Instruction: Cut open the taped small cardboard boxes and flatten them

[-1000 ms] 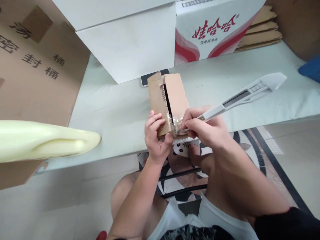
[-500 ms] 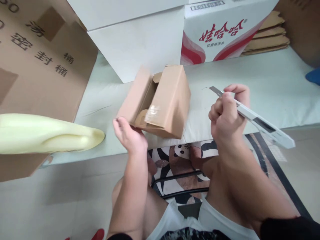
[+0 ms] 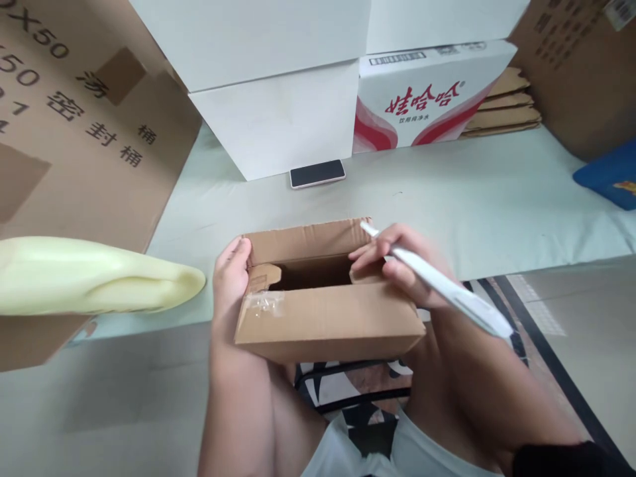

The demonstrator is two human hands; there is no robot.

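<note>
A brown cardboard box (image 3: 328, 318) is tilted above my lap, its top flaps parted and its dark inside partly showing. Clear tape (image 3: 265, 303) clings to the left corner of its near flap. My left hand (image 3: 232, 271) grips the left end of the box, thumb over the edge. In my right hand (image 3: 405, 265) is a white utility knife (image 3: 452, 288), held slantwise with its tip pointing up and left. Fingers of that same hand touch the right end of the box, by the small side flap.
On the pale green covered surface (image 3: 422, 199) lies a phone (image 3: 318, 173) before the white boxes (image 3: 283, 119). A red-and-white carton (image 3: 422, 106) and folded cardboard (image 3: 507, 109) stand behind. At left are a large carton (image 3: 89, 159) and a pale yellow object (image 3: 99, 275); something blue (image 3: 609, 175) is at right.
The box has turned and come nearer to me, opening facing up. My right hand with the knife has moved left onto its right end. The phone behind it now shows.
</note>
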